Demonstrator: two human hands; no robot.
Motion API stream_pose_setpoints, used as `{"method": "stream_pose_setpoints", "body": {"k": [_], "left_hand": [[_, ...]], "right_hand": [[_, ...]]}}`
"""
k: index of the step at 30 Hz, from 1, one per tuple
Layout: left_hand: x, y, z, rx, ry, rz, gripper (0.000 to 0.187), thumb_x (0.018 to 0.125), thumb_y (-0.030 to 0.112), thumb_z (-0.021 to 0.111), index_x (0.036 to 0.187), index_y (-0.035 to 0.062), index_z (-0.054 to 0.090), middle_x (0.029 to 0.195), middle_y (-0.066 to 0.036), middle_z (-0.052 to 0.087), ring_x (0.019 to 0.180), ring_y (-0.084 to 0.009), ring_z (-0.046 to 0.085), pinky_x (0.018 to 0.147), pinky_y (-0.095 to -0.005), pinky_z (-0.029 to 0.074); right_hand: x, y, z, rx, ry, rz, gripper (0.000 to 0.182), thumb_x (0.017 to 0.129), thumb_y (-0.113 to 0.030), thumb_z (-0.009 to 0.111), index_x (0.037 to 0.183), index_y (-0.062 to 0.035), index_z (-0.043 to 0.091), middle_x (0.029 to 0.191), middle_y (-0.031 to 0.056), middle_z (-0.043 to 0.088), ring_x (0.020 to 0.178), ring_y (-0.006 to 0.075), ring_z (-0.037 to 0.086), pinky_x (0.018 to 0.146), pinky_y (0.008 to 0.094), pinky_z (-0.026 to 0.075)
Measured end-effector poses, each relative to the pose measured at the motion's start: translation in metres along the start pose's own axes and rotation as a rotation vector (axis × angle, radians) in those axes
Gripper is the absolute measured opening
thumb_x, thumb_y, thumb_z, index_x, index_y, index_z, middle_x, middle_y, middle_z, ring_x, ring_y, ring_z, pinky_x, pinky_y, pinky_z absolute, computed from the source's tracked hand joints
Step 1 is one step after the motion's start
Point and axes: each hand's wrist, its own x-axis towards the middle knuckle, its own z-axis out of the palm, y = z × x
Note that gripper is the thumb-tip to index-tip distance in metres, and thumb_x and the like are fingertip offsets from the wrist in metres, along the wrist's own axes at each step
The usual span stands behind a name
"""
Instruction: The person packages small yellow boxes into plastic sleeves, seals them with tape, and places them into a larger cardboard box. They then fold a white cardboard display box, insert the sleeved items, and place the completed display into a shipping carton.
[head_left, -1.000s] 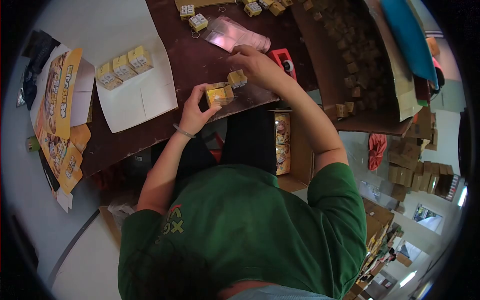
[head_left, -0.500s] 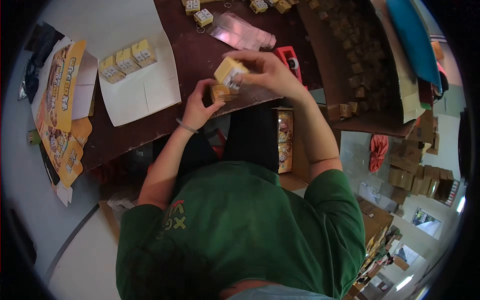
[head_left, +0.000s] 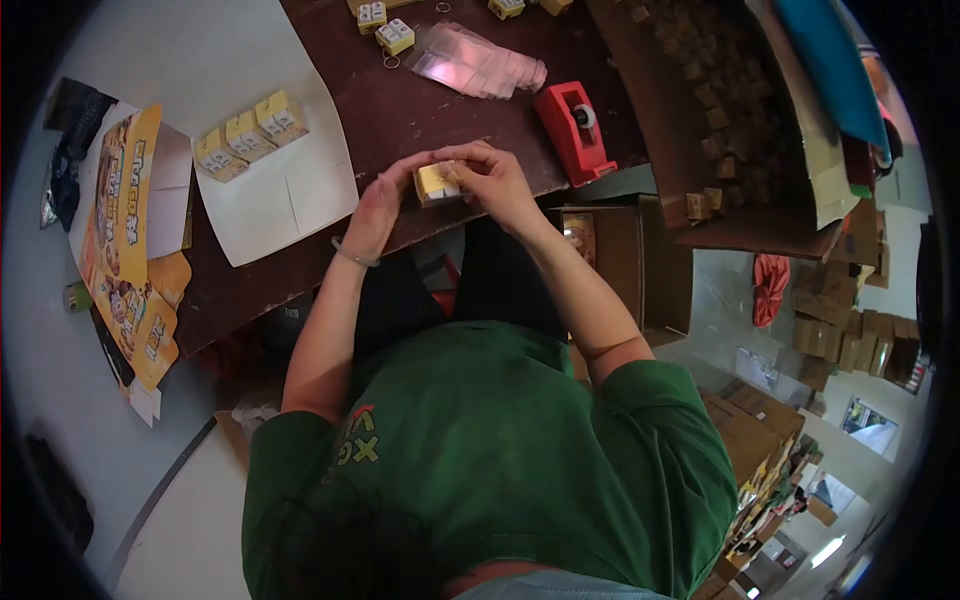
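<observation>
A small yellow-and-white box [head_left: 437,183] is between my hands, just over the front edge of the dark table. My right hand [head_left: 497,188] pinches it from the right, with the thumb on its upper face. On the left, my left hand [head_left: 375,210] cups it, its fingers reaching along the far side. The undersides of the fingers and of the box are hidden. A red tape dispenser [head_left: 573,132] stands right of my right hand. Beyond my hands lie clear plastic sleeves [head_left: 478,62].
Three yellow boxes [head_left: 243,139] stand in a row on a white card sheet [head_left: 270,205] at left. Printed orange cardboard [head_left: 135,200] leans beside it. Keychain cubes [head_left: 396,37] lie at the back. A large carton [head_left: 690,190] of small boxes stands right; another carton [head_left: 665,270] sits below the table.
My hands have come together. The yellow-and-white cube from my right hand and the small box from my left now appear as one box between them. My right hand has lowered.
</observation>
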Motion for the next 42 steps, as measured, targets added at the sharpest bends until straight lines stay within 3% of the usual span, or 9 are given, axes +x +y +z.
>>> {"method": "stream_pose_setpoints", "body": {"k": [3,6,8,12,19,23,28,38,42], "left_hand": [[0.013,0.000,0.010,0.042,0.032,-0.040,0.034,0.097,0.017,0.058,0.127,0.0006,0.058,0.119,-0.005,0.063,0.111,-0.0129,0.057,0.097,-0.0290,0.045],[0.021,0.005,0.011,0.155,0.058,-0.031,0.030,0.096,0.015,0.057,0.122,0.0018,0.062,0.114,-0.004,0.066,0.103,-0.0107,0.060,0.093,-0.0260,0.047],[0.017,0.004,0.010,0.147,0.029,-0.033,0.030,0.095,0.014,0.057,0.122,0.0023,0.062,0.113,-0.004,0.065,0.104,-0.0107,0.060,0.092,-0.0258,0.047],[0.015,0.001,0.010,0.120,0.077,-0.058,0.027,0.095,0.014,0.059,0.118,0.0002,0.063,0.107,-0.004,0.067,0.099,-0.0100,0.060,0.089,-0.0249,0.048],[0.009,-0.011,0.017,-0.267,0.144,0.006,0.044,0.094,0.021,0.063,0.132,0.0018,0.051,0.121,-0.007,0.059,0.113,-0.0137,0.055,0.099,-0.0289,0.043],[-0.008,-0.021,0.006,0.285,0.044,0.133,0.065,0.076,0.023,0.080,0.131,0.0036,0.050,0.122,-0.011,0.059,0.117,-0.0190,0.055,0.103,-0.0321,0.041],[-0.007,-0.020,-0.004,0.500,-0.026,0.020,0.064,0.077,0.009,0.078,0.132,0.0040,0.046,0.118,-0.008,0.059,0.110,-0.0160,0.057,0.097,-0.0314,0.045],[-0.003,-0.015,0.004,0.535,0.018,0.091,0.061,0.072,0.014,0.080,0.126,0.0046,0.053,0.113,-0.012,0.066,0.108,-0.0260,0.064,0.096,-0.0356,0.048],[-0.007,-0.034,0.049,0.630,0.457,0.282,0.072,0.075,0.011,0.078,0.138,0.0040,0.046,0.131,-0.014,0.057,0.123,-0.0277,0.055,0.103,-0.0364,0.042]], "right_hand": [[-0.006,0.000,0.004,0.037,0.068,-0.066,0.026,0.090,-0.010,0.066,0.116,-0.0042,0.068,0.113,0.0068,0.060,0.076,0.0106,0.059,0.064,0.0221,0.047],[-0.028,0.020,-0.006,-0.545,0.312,-1.004,0.046,0.077,0.004,0.071,0.121,-0.0060,0.063,0.111,0.0152,0.063,0.093,0.0297,0.065,0.081,0.0343,0.053],[-0.042,0.003,0.001,-0.682,0.125,-1.041,0.049,0.074,0.002,0.075,0.121,-0.0050,0.063,0.111,0.0159,0.065,0.092,0.0309,0.065,0.079,0.0362,0.054],[-0.021,-0.037,0.001,-0.612,0.038,-0.387,0.029,0.081,-0.012,0.076,0.109,-0.0080,0.070,0.086,0.0077,0.059,0.074,0.0206,0.062,0.066,0.0316,0.051],[0.002,-0.020,-0.003,-0.511,0.039,-0.440,0.020,0.080,-0.011,0.076,0.100,-0.0059,0.075,0.090,0.0059,0.061,0.082,0.0170,0.061,0.072,0.0278,0.050],[0.006,-0.023,-0.007,-0.522,-0.071,-0.358,0.022,0.080,-0.008,0.076,0.102,-0.0074,0.075,0.091,0.0049,0.061,0.084,0.0145,0.060,0.074,0.0283,0.050],[0.019,-0.034,-0.019,-0.397,-0.242,-0.177,0.017,0.079,-0.013,0.077,0.094,-0.0054,0.076,0.086,0.0067,0.065,0.078,0.0161,0.065,0.072,0.0300,0.052],[0.007,-0.034,0.001,-0.591,0.093,-0.192,0.037,0.076,-0.020,0.081,0.099,-0.0011,0.060,0.085,0.0100,0.062,0.072,0.0194,0.063,0.067,0.0319,0.051],[-0.022,-0.035,0.020,-0.706,0.319,-0.218,0.047,0.074,-0.029,0.083,0.105,-0.0048,0.057,0.096,0.0149,0.062,0.081,0.0300,0.065,0.070,0.0366,0.052]]}}
